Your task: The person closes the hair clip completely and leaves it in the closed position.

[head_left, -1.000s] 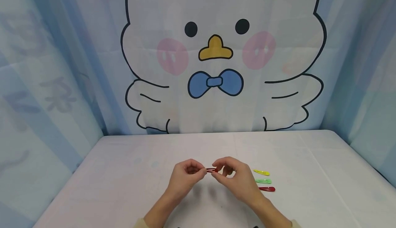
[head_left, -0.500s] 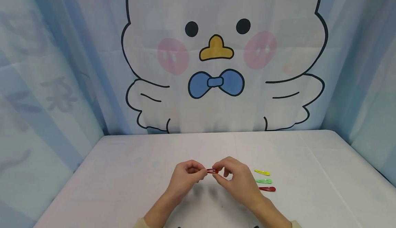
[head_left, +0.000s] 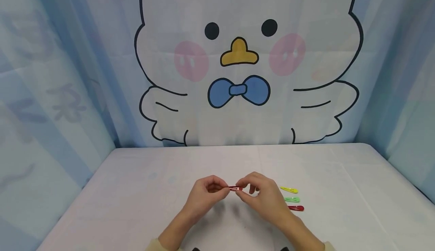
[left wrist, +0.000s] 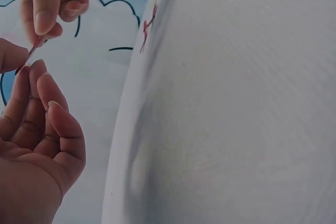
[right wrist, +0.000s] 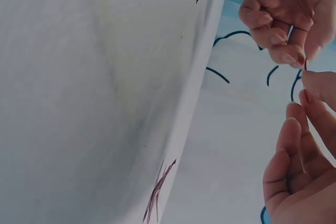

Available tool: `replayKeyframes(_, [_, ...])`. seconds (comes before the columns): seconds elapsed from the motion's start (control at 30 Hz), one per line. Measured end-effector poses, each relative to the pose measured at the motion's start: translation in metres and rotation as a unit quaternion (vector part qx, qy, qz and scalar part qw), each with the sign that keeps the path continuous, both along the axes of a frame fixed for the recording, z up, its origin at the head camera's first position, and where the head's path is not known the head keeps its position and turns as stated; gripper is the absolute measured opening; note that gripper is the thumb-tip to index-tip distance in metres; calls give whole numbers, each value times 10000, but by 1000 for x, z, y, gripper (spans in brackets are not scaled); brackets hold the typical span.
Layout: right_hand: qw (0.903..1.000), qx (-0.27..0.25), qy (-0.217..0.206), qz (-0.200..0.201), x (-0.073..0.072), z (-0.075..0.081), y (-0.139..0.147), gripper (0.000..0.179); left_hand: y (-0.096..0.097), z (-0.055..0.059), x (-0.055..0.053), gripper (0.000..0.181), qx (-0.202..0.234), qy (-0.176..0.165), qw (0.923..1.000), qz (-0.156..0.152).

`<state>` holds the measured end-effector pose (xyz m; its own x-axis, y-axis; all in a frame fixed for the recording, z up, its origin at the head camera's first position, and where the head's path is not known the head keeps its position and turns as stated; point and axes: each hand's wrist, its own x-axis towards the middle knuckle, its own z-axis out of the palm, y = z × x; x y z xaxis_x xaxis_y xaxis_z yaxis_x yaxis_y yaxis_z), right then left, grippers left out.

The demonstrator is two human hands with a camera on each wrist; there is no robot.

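A small dark red snap hair clip (head_left: 235,188) is held level between both hands, above the white table. My left hand (head_left: 207,194) pinches its left end between thumb and index finger. The other end is pinched by the thumb and index finger of my right hand (head_left: 263,196). In the left wrist view, the clip (left wrist: 34,49) shows edge-on as a thin red strip. To the right of the right hand lie a yellow hair clip (head_left: 289,190), a light green hair clip (head_left: 292,199) and another red hair clip (head_left: 296,208), its left end hidden by that hand.
The white-covered table (head_left: 136,198) stretches out on both sides of the hands. Behind it hangs a curtain (head_left: 238,122) printed with a cartoon bird in a blue bow tie. Light blue curtains (head_left: 51,111) close off both sides.
Both hands keep their pinch on the red hair clip, which tilts slightly between frames. The whole head view has shifted a little; the clips on the table lie as before.
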<state>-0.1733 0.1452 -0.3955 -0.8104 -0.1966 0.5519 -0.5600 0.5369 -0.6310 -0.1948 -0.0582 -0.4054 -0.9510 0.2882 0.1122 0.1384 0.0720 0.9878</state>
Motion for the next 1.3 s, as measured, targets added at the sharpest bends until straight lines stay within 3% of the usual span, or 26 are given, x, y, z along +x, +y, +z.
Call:
replayKeyframes(0.23, [9976, -138, -675, -26, 1, 5, 11, 21, 0, -2, -1, 16, -147, 94, 9998, -113])
replayKeyframes(0.47, [9916, 180, -1254, -269, -2, 7, 28, 17, -4, -2, -2, 16, -353, 202, 9992, -63])
replayKeyframes(0.7, [9787, 576, -1909, -494, -5, 6, 40, 14, -12, 0, 0, 16, -977, 389, 9945, 6])
replayKeyframes(1.07, [9701, 1043, -2144, -451, -2, 4, 64, 15, -27, 3, 5, 16, -1461, 843, 9845, 476])
replayKeyframes(1.3, [9689, 1460, -1994, -92, -2, -1, 75, 13, -38, 5, 9, 17, -1792, 978, 9757, 797])
